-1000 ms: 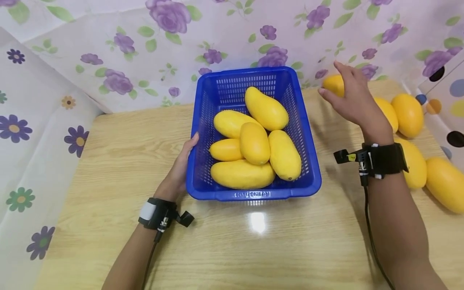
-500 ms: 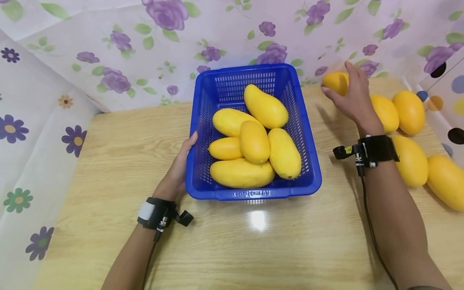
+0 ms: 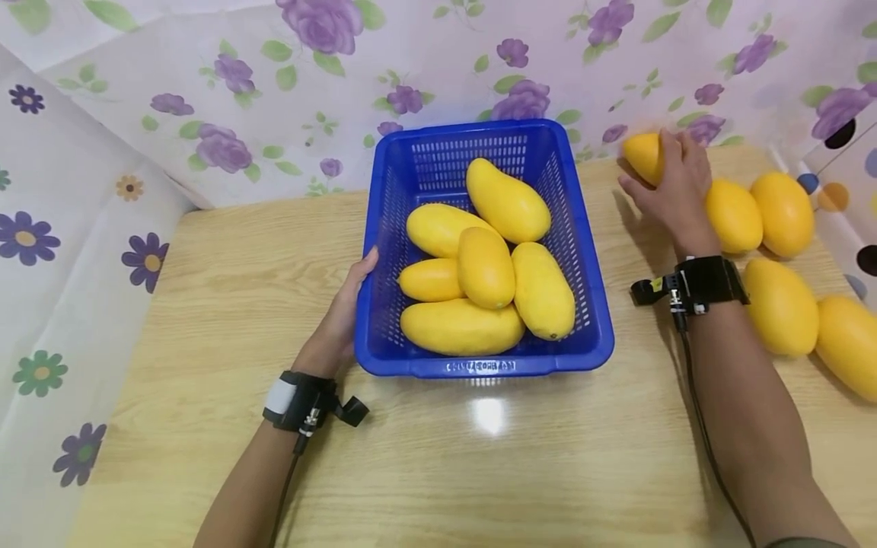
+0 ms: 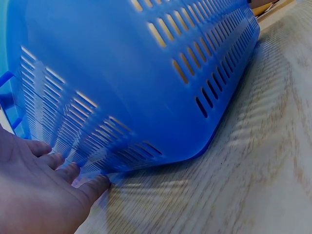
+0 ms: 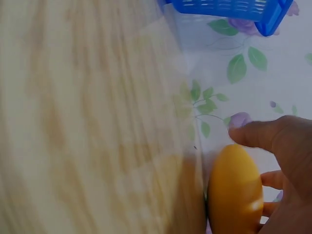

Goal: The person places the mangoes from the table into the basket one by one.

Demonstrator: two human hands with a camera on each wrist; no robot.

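Observation:
A blue plastic basket [image 3: 485, 367] with slotted walls stands on the table, holding several yellow mangoes [image 3: 462, 327]. My left hand [image 3: 339, 320] rests against the basket's left side. In the left wrist view its fingers [image 4: 95, 187] lie fairly straight along the slotted wall, close to the tabletop. At the back right, my right hand [image 3: 674, 186] holds a mango [image 3: 642, 157] beside the patterned cloth, fingers curled over its far side. The right wrist view shows the thumb [image 5: 253, 136] across the end of that mango; part of its grip is hidden.
Several more mangoes [image 3: 781, 308] lie on the table's right side, near and partly behind my right forearm. A white cloth with purple flowers [image 3: 438, 68] hangs along the back edge of the wooden table [image 3: 274, 281]. Black straps with cabled cameras circle both wrists.
My right hand has come down onto the back mango, its fingers closing over it, and the mango has shifted slightly rightward. My left hand and the basket stay in place.

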